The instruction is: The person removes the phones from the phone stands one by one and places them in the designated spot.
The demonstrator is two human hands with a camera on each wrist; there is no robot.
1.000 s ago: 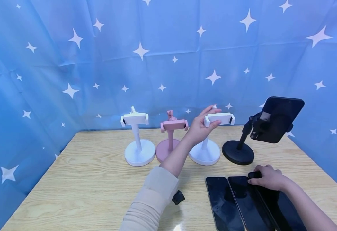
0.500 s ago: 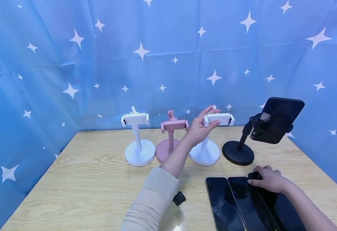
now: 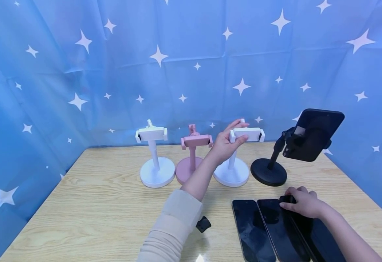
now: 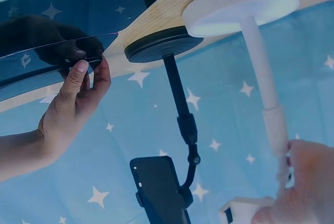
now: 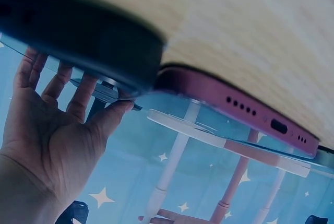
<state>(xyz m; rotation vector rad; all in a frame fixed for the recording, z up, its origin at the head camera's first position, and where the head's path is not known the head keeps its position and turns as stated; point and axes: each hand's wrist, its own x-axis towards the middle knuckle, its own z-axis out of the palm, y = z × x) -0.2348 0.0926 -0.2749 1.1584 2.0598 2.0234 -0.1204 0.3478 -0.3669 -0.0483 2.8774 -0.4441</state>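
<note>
My left hand (image 3: 227, 142) grips the clamp of a white phone stand (image 3: 231, 174), thumb across the clamp's front and fingers behind it. That clamp carries no phone. In the left wrist view the same clamp (image 4: 245, 209) is partly covered by the hand. My right hand (image 3: 303, 203) pinches the far end of the rightmost black phone (image 3: 323, 236), which lies on the table under the forearm. Thumb and fingertips meet at the phone's edge in the left wrist view, where the right hand (image 4: 75, 96) shows beneath it. Two more phones lie alongside, a left one (image 3: 253, 231) and a middle one (image 3: 282, 229).
Another white phone stand (image 3: 157, 173) and a pink phone stand (image 3: 192, 142) stand left along the back of the table (image 3: 89, 203). A black phone stand (image 3: 269, 173) at right holds a tilted phone (image 3: 315, 134). Behind hangs a blue star curtain (image 3: 191, 43).
</note>
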